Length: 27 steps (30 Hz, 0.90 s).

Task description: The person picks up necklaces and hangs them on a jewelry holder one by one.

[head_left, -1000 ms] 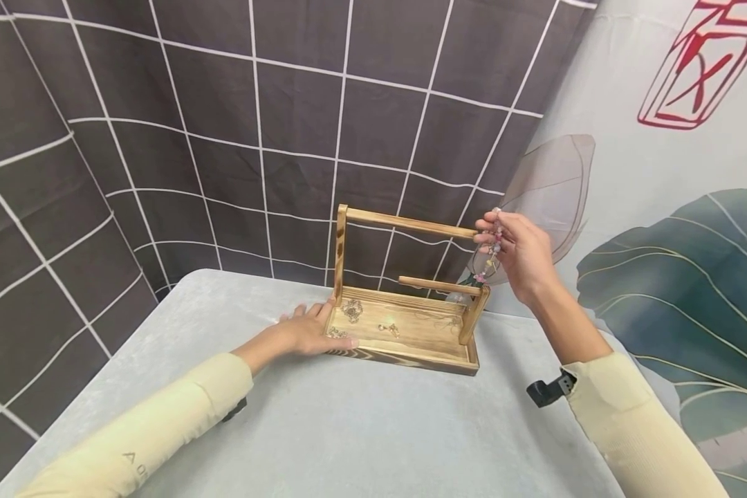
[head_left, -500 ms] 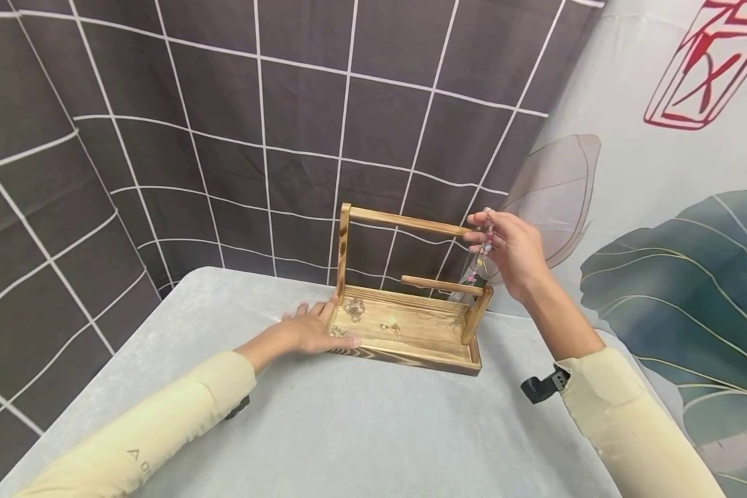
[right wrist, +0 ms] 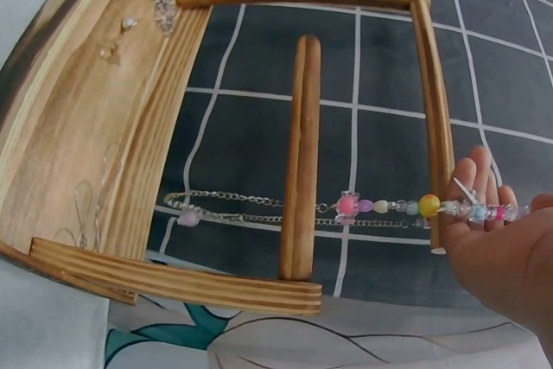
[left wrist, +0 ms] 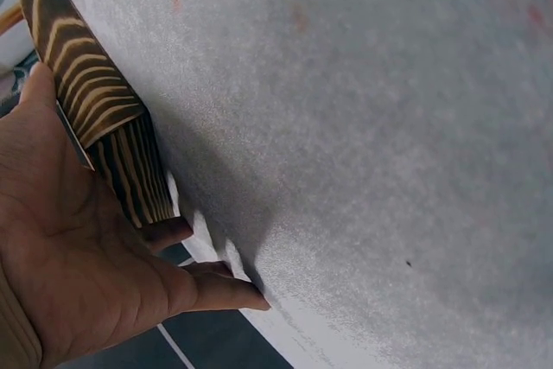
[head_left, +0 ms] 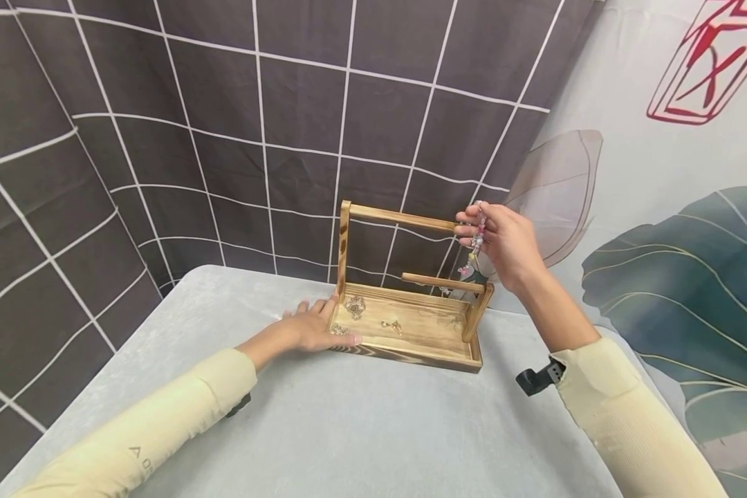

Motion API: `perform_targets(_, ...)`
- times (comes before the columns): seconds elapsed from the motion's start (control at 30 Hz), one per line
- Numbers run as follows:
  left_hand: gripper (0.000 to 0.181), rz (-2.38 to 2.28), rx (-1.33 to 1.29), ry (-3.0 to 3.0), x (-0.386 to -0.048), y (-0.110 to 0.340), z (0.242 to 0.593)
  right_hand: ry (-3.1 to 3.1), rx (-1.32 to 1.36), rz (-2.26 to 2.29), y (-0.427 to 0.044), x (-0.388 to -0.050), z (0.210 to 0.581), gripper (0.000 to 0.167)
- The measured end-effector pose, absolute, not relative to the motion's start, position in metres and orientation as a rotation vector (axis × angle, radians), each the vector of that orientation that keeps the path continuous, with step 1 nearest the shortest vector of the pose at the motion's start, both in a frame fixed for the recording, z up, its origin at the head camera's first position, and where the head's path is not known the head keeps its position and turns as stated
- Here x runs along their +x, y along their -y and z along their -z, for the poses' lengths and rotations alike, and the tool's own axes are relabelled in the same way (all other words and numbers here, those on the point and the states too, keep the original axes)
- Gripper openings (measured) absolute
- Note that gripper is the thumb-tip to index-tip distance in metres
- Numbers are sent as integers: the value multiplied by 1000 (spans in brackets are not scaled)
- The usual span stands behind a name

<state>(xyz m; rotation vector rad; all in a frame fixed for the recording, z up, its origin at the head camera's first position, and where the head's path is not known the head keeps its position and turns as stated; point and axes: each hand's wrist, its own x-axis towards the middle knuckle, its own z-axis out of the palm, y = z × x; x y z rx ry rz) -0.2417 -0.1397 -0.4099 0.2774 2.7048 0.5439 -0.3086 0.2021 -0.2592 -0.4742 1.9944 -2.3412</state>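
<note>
The beaded chain [right wrist: 347, 205] is off the tray, pinched in the right grip [head_left: 507, 245]. Its beads run from the thumb past the fingers, and its bare links hang below them. It looks unhung: the grip is at the free end of the upper bar [head_left: 404, 216], while the chain passes the short bar [head_left: 438, 281] beneath, and whether it touches that is unclear. No jewellery shows resting over the upper bar.

The left grip [head_left: 311, 328] lies relaxed, not wrapped round anything, thumb along the front rim of the tray [head_left: 404, 357], seemingly steadying it. Just beyond that thumb, a tangled necklace [head_left: 355, 306] and a small gold-toned piece [head_left: 396, 326] lie in the tray, so sorting appears only partly done.

The worktop's [head_left: 373, 429] far edge runs close behind the tray, with a gridded curtain [head_left: 299, 173] past it. The upper bar's free end leaves side access at the right grip; broad worktop stretches nearer the person than both grips.
</note>
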Motion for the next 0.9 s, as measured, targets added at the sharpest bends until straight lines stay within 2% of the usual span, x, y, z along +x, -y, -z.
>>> perform_targets(0.3, 140, -513, 268, -2713, -253, 142, 424, -1973, -409, 2329, -188, -306, 258, 25)
perform_targets(0.47, 139, -497, 264, -2703, -254, 142, 425, -2017, -435, 2289, -178, -305, 261, 26)
perform_targets(0.7, 125, -518, 278, -2715, -243, 139, 408, -2006, -456, 2297, -164, -307, 266, 23)
perform_targets(0.9, 130, -507, 279, -2721, -246, 139, 413, -1996, -462, 2293, -152, -308, 271, 23)
